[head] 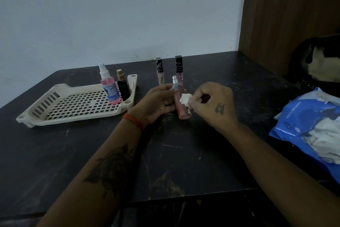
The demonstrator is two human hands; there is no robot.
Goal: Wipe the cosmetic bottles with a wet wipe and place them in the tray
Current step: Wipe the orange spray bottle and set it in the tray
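Two bottles (pixel 117 86) stand in the tray (pixel 77 105) at its right end. The left hand (pixel 156 101) grips a pink bottle (pixel 181 105) over the table's (pixel 165 162) middle. The right hand (pixel 213 103) pinches a wipe (pixel 184 98) against it. Two tubes (pixel 168 72) near the back edge seem to wait.

Looks like a room in someone's home, not a shop or lab. Dark marble-look surface (pixel 184 162) pushed up against a plain pale wall (pixel 110 15), scuffed near the surface's far edge, with a wood-grain panel (pixel 294 15) at the far right corner. Personal stuff sits around: a cream plastic tray (pixel 77 114) toward the left edge and a blue wipes pack (pixel 294 121) at the right edge.
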